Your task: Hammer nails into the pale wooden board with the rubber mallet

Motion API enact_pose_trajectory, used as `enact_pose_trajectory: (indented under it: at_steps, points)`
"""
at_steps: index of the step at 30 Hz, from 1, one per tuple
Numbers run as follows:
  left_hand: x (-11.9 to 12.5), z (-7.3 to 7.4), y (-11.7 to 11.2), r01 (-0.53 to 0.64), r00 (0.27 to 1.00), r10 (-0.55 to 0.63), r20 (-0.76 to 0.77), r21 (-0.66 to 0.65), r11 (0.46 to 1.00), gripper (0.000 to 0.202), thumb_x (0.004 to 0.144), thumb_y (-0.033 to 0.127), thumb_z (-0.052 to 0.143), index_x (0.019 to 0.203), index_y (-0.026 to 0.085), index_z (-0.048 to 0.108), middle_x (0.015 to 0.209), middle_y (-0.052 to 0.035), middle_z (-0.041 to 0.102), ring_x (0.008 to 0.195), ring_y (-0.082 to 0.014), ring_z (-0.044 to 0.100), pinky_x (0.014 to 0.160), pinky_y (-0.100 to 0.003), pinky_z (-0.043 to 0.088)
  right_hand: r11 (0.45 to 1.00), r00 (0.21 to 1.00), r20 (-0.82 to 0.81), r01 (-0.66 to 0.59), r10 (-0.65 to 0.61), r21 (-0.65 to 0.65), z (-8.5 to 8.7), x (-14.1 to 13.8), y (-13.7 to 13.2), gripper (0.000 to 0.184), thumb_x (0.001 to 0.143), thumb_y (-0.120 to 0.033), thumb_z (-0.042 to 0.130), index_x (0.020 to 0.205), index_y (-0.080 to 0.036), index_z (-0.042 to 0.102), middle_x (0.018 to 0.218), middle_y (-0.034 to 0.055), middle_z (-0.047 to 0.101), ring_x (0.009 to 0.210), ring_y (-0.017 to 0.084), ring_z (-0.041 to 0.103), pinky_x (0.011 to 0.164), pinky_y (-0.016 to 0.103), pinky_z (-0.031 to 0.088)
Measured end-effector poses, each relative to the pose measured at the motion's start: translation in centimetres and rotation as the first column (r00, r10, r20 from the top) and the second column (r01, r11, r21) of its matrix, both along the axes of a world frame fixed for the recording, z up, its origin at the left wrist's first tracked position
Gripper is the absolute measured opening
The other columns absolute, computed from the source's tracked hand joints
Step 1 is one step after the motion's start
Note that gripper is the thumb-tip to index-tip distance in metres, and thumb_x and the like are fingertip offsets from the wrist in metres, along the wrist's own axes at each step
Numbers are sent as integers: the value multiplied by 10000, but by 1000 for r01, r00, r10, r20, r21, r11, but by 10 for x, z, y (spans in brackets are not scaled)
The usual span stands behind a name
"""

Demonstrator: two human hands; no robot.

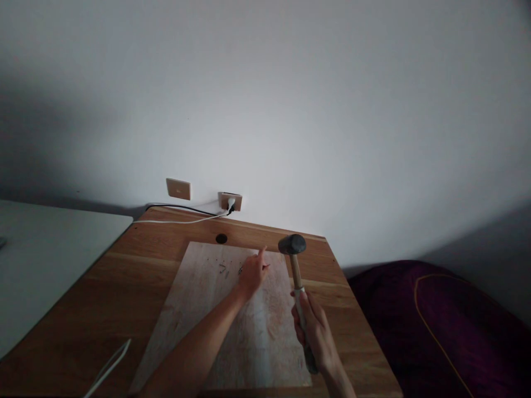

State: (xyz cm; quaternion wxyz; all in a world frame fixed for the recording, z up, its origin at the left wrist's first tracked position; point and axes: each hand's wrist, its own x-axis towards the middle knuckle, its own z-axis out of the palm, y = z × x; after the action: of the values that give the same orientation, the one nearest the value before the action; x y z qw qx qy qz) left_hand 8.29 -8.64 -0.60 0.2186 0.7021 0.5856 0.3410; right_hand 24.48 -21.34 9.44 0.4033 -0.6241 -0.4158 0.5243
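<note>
A mallet with a dark head (292,244) and a wooden shaft is raised over the right side of a pale wooden board (257,348). My right hand (313,326) is wrapped round its light grip. On the far part of the board rests my left hand (252,273), one finger stretched out and the others curled in at its right side. Whatever those fingers may pinch is too small to make out. Just left of this hand, several small nails (223,269) lie loose. Behind them, small points (216,260) stand in a row along the board.
The board lies on a wooden table (103,293) against a white wall. At the back are a cable hole (221,238), a socket with plugs (230,203) and cables (182,221). A white surface (53,254) adjoins at left; a purple cushioned thing (456,320) stands at right.
</note>
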Motion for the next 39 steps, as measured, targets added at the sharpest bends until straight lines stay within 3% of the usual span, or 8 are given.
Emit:
enact_pose_trajectory:
  at_steps: [3, 9, 12, 19, 27, 30, 34, 39]
  points:
    - [1, 0, -1, -15, 1000, 15, -14, 10, 1000, 681, 903, 129, 609, 1539, 195, 375, 912, -32, 747, 917, -229, 680, 923, -372, 497, 1000, 1000, -3, -8, 8, 23, -3, -3, 1, 724, 757, -894, 579, 1031, -223, 603, 590, -108, 397, 400, 45, 298, 351, 162, 232]
    - [2, -1, -2, 6, 1000, -5, 19, -20, 1000, 651, 887, 119, 583, 1512, 205, 424, 967, -50, 745, 987, -247, 677, 947, -381, 496, 996, 991, 134, -11, 23, -87, -38, -5, 4, 817, 621, -983, 546, 868, -206, 590, 534, -91, 437, 369, 64, 356, 337, 188, 268]
    - [2, -2, -2, 1, 1000, 0, 14, -23, 1000, 664, 884, 138, 577, 1525, 191, 414, 968, -58, 747, 1001, -259, 672, 965, -400, 490, 997, 993, 121, 15, -6, -77, -42, 0, 5, 774, 673, -944, 555, 918, -211, 601, 561, -85, 464, 385, 70, 385, 349, 187, 288]
    - [0, 4, -3, 14, 1000, -14, -9, -34, 999, 665, 907, 154, 571, 1544, 194, 383, 964, -45, 756, 997, -243, 680, 959, -376, 484, 996, 997, 71, 37, -31, -81, -34, 4, 5, 786, 633, -931, 609, 930, -203, 606, 552, -91, 459, 377, 64, 368, 348, 188, 258]
    - [-1, -2, 0, 18, 1000, -19, 17, 43, 999, 730, 897, 94, 585, 1569, 217, 328, 897, -23, 747, 926, -229, 682, 939, -387, 504, 998, 998, -29, 56, -56, 0, 6, -4, 0, 771, 651, -932, 629, 949, -223, 582, 572, -108, 411, 388, 43, 296, 349, 172, 225]
    - [-1, -7, 2, 13, 1000, -14, 26, 61, 998, 744, 886, 88, 587, 1572, 217, 329, 898, -20, 744, 912, -220, 677, 929, -380, 515, 998, 997, -47, 64, -63, 11, 11, -3, -2, 723, 689, -896, 648, 957, -227, 587, 592, -101, 424, 400, 43, 302, 350, 168, 232]
    - [0, -9, 2, 19, 999, -21, 38, 53, 998, 733, 888, 92, 594, 1564, 217, 340, 891, -19, 735, 926, -228, 675, 931, -386, 515, 1000, 999, -26, 20, -20, -15, -5, -6, -3, 710, 719, -889, 624, 980, -229, 600, 596, -103, 410, 412, 43, 317, 360, 158, 240]
    - [-1, -15, 2, 28, 999, -29, 46, 29, 999, 729, 868, 66, 584, 1549, 203, 365, 979, -43, 739, 997, -238, 673, 973, -402, 504, 995, 989, 144, -22, 37, -102, -39, -8, -5, 790, 624, -989, 535, 812, -223, 561, 522, -96, 415, 380, 58, 351, 347, 175, 255]
